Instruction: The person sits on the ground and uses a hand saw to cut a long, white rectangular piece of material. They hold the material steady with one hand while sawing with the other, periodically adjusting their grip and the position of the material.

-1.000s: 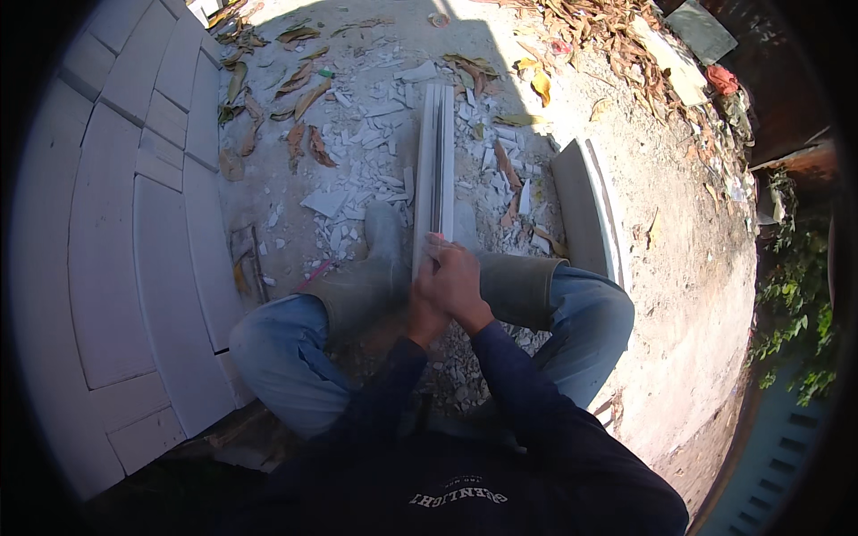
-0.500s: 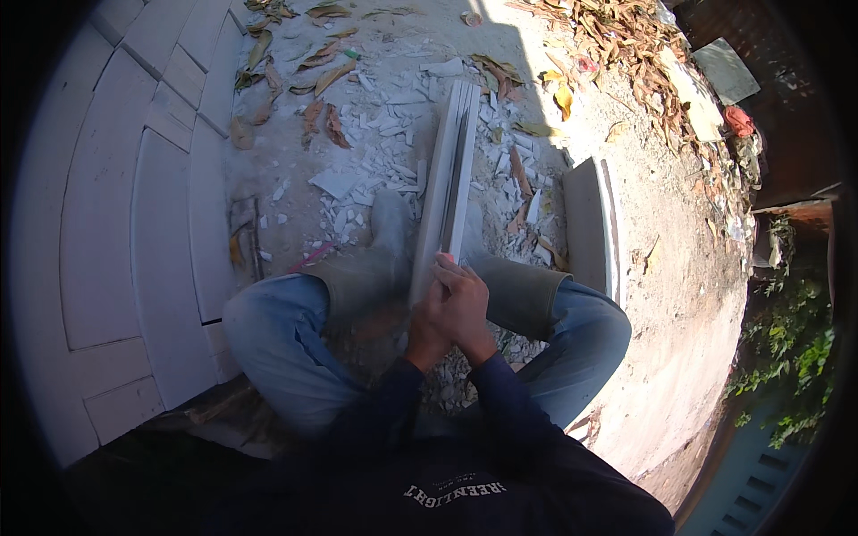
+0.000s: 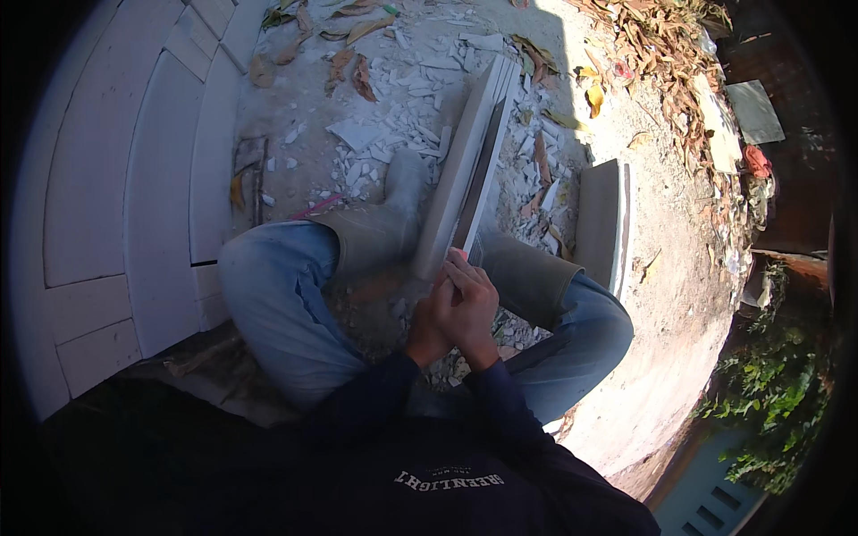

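My left hand (image 3: pixel 432 329) and my right hand (image 3: pixel 471 308) are clasped together, fingers closed around the near end of what looks like a hand saw. Only a speck of its orange-red handle shows past my fingers. Its dark, flat blade (image 3: pixel 483 170) runs away from me in a long slot along a pale grey block (image 3: pixel 451 183). That block is long and narrow, leaning slightly right at its far end, between my boots (image 3: pixel 405 183). My hands hide most of the handle.
White broken chips (image 3: pixel 357 136) and dry leaves litter the dusty ground. Stacked pale blocks (image 3: pixel 161 179) form a wall on the left. Another grey slab (image 3: pixel 601 223) stands upright right of my knee. Leaf piles (image 3: pixel 666 45) lie far right, and a green plant (image 3: pixel 773 402) grows lower right.
The view has shifted, and the block now slants more to the right. More of the dark blade's side shows. Both hands stay clasped on the handle.
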